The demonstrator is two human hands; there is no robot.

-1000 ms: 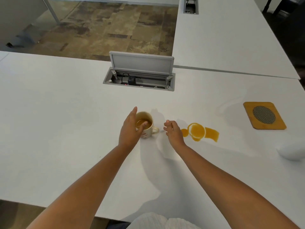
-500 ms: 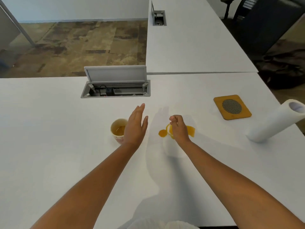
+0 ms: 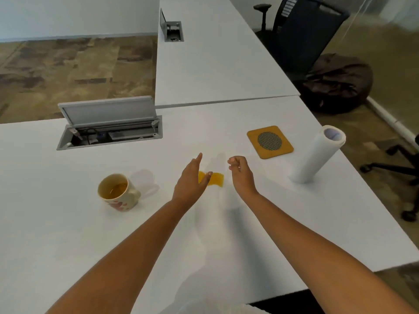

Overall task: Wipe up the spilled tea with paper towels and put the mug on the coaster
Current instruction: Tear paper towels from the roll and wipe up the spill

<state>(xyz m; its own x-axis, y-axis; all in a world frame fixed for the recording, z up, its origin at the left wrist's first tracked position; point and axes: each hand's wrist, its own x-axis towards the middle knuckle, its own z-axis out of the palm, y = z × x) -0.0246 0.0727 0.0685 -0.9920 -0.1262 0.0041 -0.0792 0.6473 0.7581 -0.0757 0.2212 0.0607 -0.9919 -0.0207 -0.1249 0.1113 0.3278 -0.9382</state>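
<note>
A white table [image 3: 68, 223] carries everything. Both bare arms reach out over its middle. The left hand [image 3: 191, 180] is held flat on edge with its fingers straight and together, thumb apart, and it holds nothing; it hangs over the left part of the spilled tea [image 3: 215, 179], hiding some of it. The right hand [image 3: 241, 173] sits just to the right of the spill with its fingers loosely curled, and it holds nothing either.

The spill is a small amber patch near the middle of the table, between the two hands. The mug [image 3: 118, 192] stands upright to the left of the left hand, apart from it, with some tea inside and red marks on its side. The coaster [image 3: 269, 141] lies flat toward the right edge, beyond the right hand, tan with a dark round mesh centre. The roll of paper towels [image 3: 317, 155] stands just beside the coaster, close to the right edge. An open cable box [image 3: 108, 130] is set into the table near the far edge, its lid tilted up.
</note>
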